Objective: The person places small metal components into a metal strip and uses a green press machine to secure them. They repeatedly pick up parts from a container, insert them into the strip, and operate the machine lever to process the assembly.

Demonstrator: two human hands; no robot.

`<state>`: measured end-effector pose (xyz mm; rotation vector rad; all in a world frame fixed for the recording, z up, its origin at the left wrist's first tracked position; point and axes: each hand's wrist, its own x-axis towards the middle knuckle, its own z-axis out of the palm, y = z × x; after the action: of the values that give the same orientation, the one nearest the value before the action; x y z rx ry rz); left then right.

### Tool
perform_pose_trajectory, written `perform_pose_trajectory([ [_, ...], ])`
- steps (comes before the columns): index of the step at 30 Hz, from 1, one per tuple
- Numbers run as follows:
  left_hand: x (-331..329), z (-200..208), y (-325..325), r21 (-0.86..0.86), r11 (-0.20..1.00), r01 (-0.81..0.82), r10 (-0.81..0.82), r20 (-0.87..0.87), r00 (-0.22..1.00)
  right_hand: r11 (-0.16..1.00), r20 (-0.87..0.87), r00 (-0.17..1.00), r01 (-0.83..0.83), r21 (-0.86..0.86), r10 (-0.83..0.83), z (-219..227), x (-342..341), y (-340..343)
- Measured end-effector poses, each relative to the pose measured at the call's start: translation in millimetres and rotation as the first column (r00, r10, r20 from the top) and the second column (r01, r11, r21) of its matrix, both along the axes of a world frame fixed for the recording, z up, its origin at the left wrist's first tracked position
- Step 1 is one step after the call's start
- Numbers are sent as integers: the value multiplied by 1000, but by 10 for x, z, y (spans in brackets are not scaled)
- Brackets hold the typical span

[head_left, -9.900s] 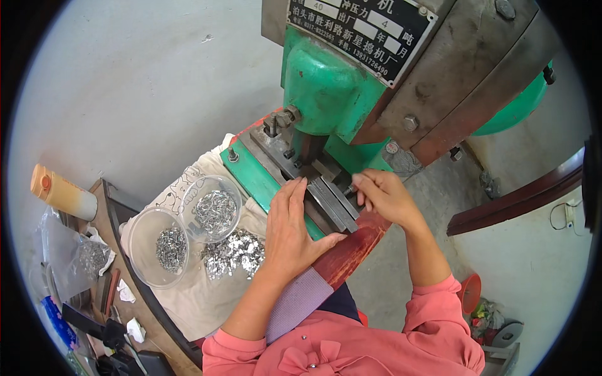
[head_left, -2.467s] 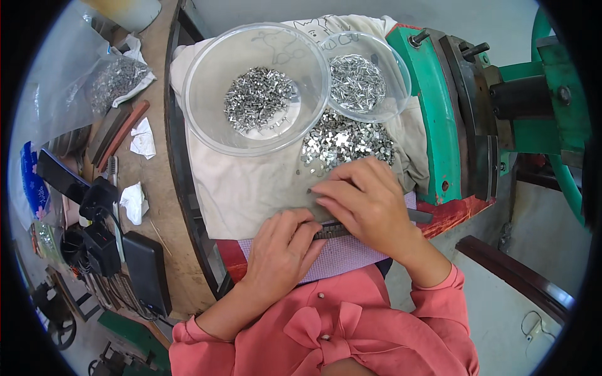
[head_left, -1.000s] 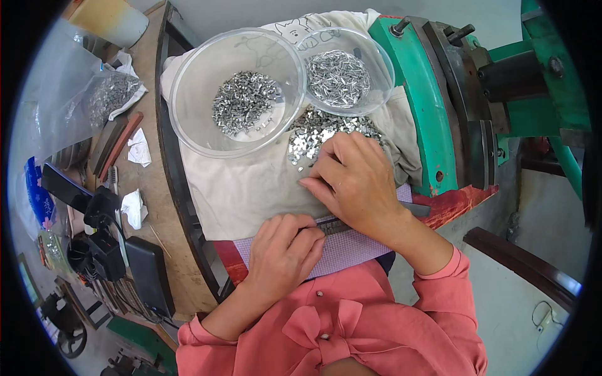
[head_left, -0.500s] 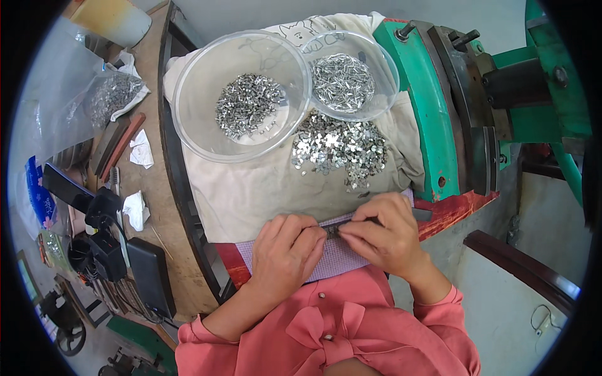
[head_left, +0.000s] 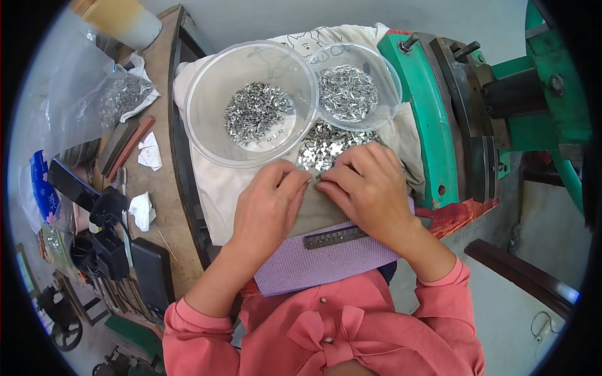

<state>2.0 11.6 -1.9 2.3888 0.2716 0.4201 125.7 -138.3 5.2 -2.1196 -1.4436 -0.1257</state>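
Note:
My left hand [head_left: 266, 203] and my right hand [head_left: 371, 187] are side by side at the near edge of a pile of small flat shiny metal pieces [head_left: 332, 145]. Thumb and fingers of each are pinched together, the tips a small gap apart. Whatever they hold is too small to make out. Below them, a dark slotted metal strip [head_left: 335, 237] lies untouched on a purple textured mat [head_left: 295, 266], its right end close to my right wrist. Beyond my left hand stands a large clear tub [head_left: 204, 135] with short metal pins; a smaller clear bowl [head_left: 390, 94] holds thinner pins.
A beige cloth [head_left: 210, 200] lies under the containers. Along the right rises a green machine [head_left: 433, 150] with bolts and dark plates. The wooden bench [head_left: 164, 207] at left carries tissues, a brush, reddish bars, a black box [head_left: 152, 269] and a plastic bag.
Both hands have moved away from me, off the dark strip to the flat pieces. The strip, earlier between my fingers, now lies on the mat. More of the mat shows.

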Motion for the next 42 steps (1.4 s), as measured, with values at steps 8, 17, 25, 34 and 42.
perform_pose_trajectory([
  [8,83,3,58,82,993,85,-84,-23,996,996,45,996,-81,45,79,-33,35,38],
  [17,-53,17,-6,202,974,106,-96,-59,994,991,-163,978,-136,-7,133,-23,-39,-148],
  [25,-40,-13,-37,176,981,85,-80,-36,996,991,-259,958,-130,-11,123,144,-183,-502],
  [34,-153,60,-46,169,984,62,-58,-26,998,997,-199,978,-66,-42,57,129,-346,-690],
  [42,-535,138,-263,108,982,157,-159,11,987,990,-128,985,-127,-65,118,104,-352,-625],
])
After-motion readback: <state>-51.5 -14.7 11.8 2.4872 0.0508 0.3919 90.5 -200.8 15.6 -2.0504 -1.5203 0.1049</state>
